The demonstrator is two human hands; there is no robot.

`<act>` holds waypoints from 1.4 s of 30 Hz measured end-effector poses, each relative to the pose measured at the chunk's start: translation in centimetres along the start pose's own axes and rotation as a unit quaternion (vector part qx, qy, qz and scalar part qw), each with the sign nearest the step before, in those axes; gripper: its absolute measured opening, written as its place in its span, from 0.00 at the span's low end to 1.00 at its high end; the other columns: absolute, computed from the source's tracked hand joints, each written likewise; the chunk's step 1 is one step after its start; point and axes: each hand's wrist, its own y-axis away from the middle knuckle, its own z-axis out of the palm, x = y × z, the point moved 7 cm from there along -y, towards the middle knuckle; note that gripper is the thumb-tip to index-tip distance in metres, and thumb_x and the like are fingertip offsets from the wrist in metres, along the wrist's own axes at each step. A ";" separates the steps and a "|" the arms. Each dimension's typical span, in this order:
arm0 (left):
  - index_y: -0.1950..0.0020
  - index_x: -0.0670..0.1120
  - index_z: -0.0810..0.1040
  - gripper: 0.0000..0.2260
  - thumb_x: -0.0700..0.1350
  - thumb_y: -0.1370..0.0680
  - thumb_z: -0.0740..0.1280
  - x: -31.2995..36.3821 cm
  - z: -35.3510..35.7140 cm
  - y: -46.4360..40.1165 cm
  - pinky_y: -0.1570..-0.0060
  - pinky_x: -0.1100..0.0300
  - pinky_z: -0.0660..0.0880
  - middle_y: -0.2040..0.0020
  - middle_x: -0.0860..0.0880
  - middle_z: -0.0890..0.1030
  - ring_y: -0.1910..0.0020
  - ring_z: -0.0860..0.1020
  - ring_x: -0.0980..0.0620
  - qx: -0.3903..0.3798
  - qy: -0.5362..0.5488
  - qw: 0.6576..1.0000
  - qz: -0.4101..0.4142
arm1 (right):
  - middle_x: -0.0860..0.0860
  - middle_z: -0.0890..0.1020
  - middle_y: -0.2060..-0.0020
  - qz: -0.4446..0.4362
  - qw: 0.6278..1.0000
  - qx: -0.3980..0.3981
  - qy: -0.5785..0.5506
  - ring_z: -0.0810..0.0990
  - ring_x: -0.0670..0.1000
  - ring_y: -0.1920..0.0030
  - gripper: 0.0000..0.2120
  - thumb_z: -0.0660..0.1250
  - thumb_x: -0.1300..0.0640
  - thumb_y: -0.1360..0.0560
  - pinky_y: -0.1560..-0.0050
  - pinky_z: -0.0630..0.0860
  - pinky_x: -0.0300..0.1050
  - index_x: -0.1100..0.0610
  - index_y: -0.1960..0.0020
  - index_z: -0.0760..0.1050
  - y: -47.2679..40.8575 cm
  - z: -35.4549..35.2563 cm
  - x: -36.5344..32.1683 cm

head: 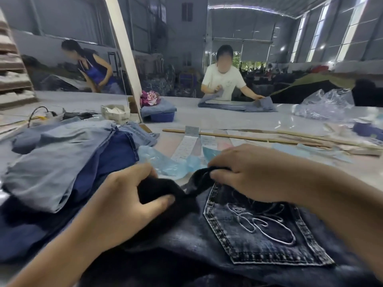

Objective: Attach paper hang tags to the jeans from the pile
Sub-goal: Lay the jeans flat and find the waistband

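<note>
Dark blue jeans (259,230) lie in front of me, back pocket up, with white embroidered stitching on the pocket. My left hand (124,201) grips a bunched dark part of the waistband between thumb and fingers. My right hand (248,172) pinches the waistband edge just above the pocket. A pile of light and dark blue jeans (62,162) lies to the left. Paper hang tags (186,146) and light blue plastic pieces (165,164) lie on the table beyond my hands.
Long wooden sticks (248,137) cross the table behind the tags. A white box (116,113), cables and a slanted white post (124,59) stand at back left. A person in a white shirt (223,79) folds jeans across the table. Clear plastic bags (327,104) lie at right.
</note>
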 end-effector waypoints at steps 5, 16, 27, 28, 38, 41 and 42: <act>0.53 0.52 0.82 0.24 0.70 0.36 0.71 -6.8 0.9 0.9 0.53 0.55 0.74 0.56 0.46 0.82 0.57 0.81 0.52 -0.251 0.170 0.944 -0.133 | 0.45 0.75 0.68 -0.012 0.999 -0.021 0.040 0.73 0.45 0.67 0.16 0.66 0.41 0.24 0.69 0.66 0.43 0.51 0.62 0.75 -3.4 2.0 -1.1; 0.60 0.45 0.81 0.17 0.48 0.41 0.84 -12.0 1.4 1.8 0.68 0.64 0.76 0.65 0.45 0.79 0.68 0.79 0.52 -0.166 0.542 0.790 -0.234 | 0.41 0.71 0.62 -0.078 0.993 -0.083 0.006 0.69 0.40 0.63 0.14 0.62 0.64 0.29 0.67 0.63 0.36 0.46 0.51 0.74 -6.1 2.7 -5.5; 0.59 0.48 0.79 0.08 0.36 0.24 0.71 -13.3 1.7 -2.3 0.66 0.69 0.73 0.67 0.54 0.82 0.68 0.77 0.60 0.043 0.333 0.908 -0.248 | 0.49 0.79 0.60 -0.048 0.992 -0.077 -0.084 0.75 0.46 0.61 0.24 0.56 0.32 0.23 0.65 0.65 0.41 0.52 0.56 0.76 -11.3 6.5 -7.8; 0.59 0.48 0.79 0.08 0.35 0.24 0.71 -13.9 1.8 -2.1 0.64 0.68 0.74 0.66 0.53 0.83 0.67 0.78 0.59 0.053 0.325 0.909 -0.256 | 0.51 0.80 0.56 -0.050 0.991 -0.076 -0.093 0.75 0.49 0.59 0.24 0.57 0.34 0.22 0.64 0.65 0.41 0.54 0.52 0.77 -11.9 6.9 -8.2; 0.58 0.52 0.76 0.12 0.36 0.25 0.72 -18.3 -1.2 -0.5 0.58 0.56 0.72 0.64 0.50 0.81 0.63 0.79 0.51 0.101 0.098 0.952 -0.273 | 0.48 0.70 0.62 -0.029 0.991 0.012 0.127 0.70 0.51 0.62 0.23 0.55 0.30 0.24 0.59 0.63 0.47 0.50 0.51 0.70 -11.5 3.3 -7.3; 0.48 0.49 0.76 0.05 0.43 0.22 0.70 -19.5 3.0 2.1 0.49 0.59 0.71 0.49 0.45 0.82 0.51 0.78 0.47 -0.103 -0.035 0.943 -0.313 | 0.51 0.79 0.51 0.027 0.984 -0.030 0.174 0.76 0.55 0.50 0.21 0.50 0.34 0.21 0.49 0.66 0.55 0.50 0.49 0.72 -8.8 5.8 -4.3; 0.44 0.48 0.77 0.09 0.47 0.23 0.70 -19.5 2.3 2.1 0.46 0.58 0.71 0.47 0.47 0.82 0.48 0.78 0.48 -0.097 -0.057 0.940 -0.322 | 0.52 0.80 0.47 0.033 0.985 -0.036 0.165 0.77 0.56 0.46 0.20 0.50 0.37 0.19 0.47 0.66 0.55 0.50 0.46 0.73 -8.3 7.0 -3.8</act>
